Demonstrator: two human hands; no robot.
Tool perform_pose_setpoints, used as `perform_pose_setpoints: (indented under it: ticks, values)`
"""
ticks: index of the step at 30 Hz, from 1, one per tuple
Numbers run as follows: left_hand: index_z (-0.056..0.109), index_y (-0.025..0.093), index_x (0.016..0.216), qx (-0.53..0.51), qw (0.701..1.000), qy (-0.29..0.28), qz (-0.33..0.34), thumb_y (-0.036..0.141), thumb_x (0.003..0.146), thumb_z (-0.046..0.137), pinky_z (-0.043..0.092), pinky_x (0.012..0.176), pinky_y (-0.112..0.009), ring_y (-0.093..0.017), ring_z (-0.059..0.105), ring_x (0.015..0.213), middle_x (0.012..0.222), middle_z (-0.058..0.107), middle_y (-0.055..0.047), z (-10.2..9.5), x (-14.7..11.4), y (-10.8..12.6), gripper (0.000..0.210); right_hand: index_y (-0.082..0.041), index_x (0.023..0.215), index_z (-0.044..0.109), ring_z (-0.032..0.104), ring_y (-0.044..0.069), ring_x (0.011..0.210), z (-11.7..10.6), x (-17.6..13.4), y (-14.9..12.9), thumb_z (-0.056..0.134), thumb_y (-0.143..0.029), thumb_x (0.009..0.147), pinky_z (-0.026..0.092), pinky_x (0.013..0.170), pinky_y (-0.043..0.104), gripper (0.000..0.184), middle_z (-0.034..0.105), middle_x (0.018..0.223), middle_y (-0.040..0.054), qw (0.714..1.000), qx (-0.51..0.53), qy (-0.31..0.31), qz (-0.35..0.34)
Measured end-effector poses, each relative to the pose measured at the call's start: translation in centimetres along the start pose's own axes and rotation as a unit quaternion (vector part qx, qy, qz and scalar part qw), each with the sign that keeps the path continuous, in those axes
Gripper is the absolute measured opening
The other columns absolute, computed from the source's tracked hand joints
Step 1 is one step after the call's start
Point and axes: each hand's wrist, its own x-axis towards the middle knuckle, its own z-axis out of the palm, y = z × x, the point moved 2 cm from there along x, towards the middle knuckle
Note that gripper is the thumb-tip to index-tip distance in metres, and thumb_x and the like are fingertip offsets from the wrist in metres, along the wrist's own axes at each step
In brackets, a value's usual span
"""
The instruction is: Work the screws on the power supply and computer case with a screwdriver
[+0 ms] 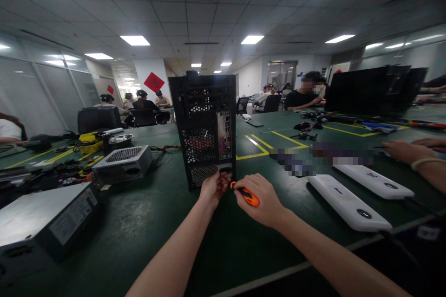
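A black computer case [209, 120] stands upright on the green table, its rear panel facing me. A metal port plate [225, 134] shows on its right side, and a power supply [202, 174] sits at the bottom. My left hand [215, 186] is at the case's lower right corner with its fingers curled together; whatever lies between the fingertips is hidden. Just to the right, my right hand [259, 197] grips an orange and black screwdriver [250, 198] by its handle. The screwdriver points toward the case's lower edge and my left fingertips. Its tip cannot be made out.
Two loose power supplies [123, 162] and a metal bowl [120, 139] lie to the left among cables. On the right are two white oblong devices [348, 202], monitors [358, 90] and another person's hands [407, 151]. The table's front edge [272, 274] runs below my right arm.
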Motion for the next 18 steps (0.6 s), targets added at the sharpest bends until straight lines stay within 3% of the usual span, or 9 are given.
perform_pose_setpoints:
  ticks: [18]
  values:
    - [0.058,0.005,0.079,0.000,1.000,-0.025,-0.012,0.018,0.086,0.040,0.044,0.043,-0.014,-0.008,0.058,0.050,0.067,0.064,-0.010,-0.65,0.73,0.05,0.023,-0.016,0.086,0.054,0.049,0.015,0.070,0.87,0.03,-0.07,0.048,-0.024,0.080,0.034,0.067,0.028,0.012,0.058,0.078,0.0039,0.998,-0.058,-0.031,-0.021]
